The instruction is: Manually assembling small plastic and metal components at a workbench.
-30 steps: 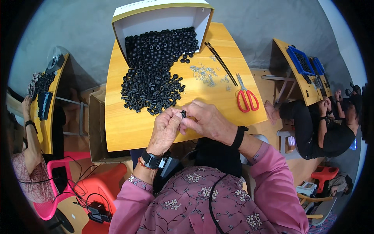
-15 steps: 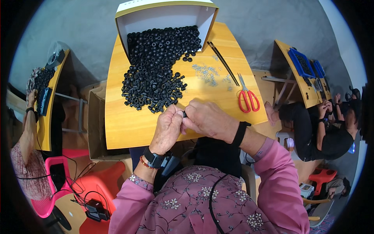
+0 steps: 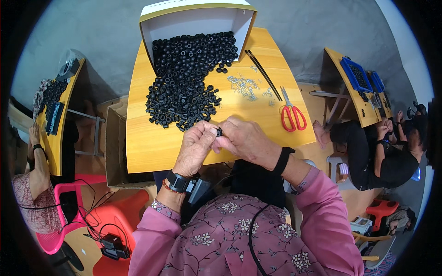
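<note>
Both of my hands meet at the table's near edge around one small round black part [image 3: 218,132]. Thumb and fingers of my left hand [image 3: 199,141] pinch it from the left. From the other side my right hand [image 3: 243,139] grips it, its fingertips partly hidden behind the knuckles. Just beyond my hands lies a heap of small black plastic pieces [image 3: 182,106]. It runs back into black ring-shaped parts [image 3: 193,53] spilling from an open white box [image 3: 195,23] on its side. Small clear or silvery pieces [image 3: 244,86] are scattered right of the heap.
On the wooden table [image 3: 156,154], red-handled scissors [image 3: 292,112] and two thin dark sticks [image 3: 263,75] lie at the right. A cardboard box [image 3: 115,152] stands on the floor at left. Other people sit at tables [image 3: 348,87] on both sides; red stools [image 3: 119,230] stand near me.
My hands stay together on the black part, which now shows a little more between the fingertips. My left wrist has turned slightly. The person at left has lowered an arm.
</note>
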A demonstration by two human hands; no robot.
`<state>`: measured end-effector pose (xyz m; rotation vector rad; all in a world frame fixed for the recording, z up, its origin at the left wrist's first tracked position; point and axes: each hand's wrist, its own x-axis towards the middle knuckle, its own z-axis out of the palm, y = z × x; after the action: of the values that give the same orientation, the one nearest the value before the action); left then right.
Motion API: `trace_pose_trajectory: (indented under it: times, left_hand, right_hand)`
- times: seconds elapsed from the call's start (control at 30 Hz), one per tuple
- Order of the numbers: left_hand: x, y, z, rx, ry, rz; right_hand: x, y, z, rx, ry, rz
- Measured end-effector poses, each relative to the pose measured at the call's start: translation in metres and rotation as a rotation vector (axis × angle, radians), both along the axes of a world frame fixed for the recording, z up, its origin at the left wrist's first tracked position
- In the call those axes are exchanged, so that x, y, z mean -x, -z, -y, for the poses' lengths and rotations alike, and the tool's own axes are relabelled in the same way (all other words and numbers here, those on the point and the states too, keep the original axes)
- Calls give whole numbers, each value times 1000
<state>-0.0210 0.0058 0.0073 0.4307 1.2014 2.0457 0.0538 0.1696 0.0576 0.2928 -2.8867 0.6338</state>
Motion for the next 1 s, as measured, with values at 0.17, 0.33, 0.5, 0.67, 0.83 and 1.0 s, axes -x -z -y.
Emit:
trace_pose_trajectory:
  times: [0.17,0.33,0.5,0.67,0.83,1.0]
  left_hand:
    - [1,8,2,19,20,-58]
    - [3,13,3,-68,43,1]
    - [2,3,4,-108,74,111]
    - [5,13,6,-121,96,78]
    - [1,4,4,-26,56,14]
    - [3,9,5,-123,66,76]
  right_hand:
    - [-1,0,-3,75,-31,26]
    - [3,-7,-4,176,-56,20]
    - [3,-9,3,177,-52,-31]
    - [5,-7,-2,18,-69,15]
    - [6,-15,-5,-18,-80,-20]
    - [8,-16,-1,-8,-82,15]
